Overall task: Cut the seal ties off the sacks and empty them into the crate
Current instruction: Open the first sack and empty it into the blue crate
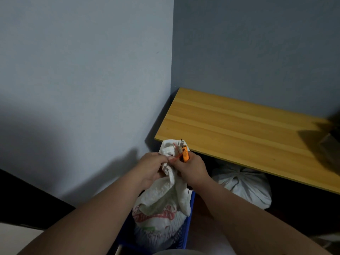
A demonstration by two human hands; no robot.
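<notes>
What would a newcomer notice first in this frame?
Two bare hands meet at centre over the gathered neck of a white printed sack standing in a blue crate: the left hand pinches the neck, the right hand holds an orange-handled cutter. A wooden tabletop fills the right, with a second tied sack beneath it.
</notes>
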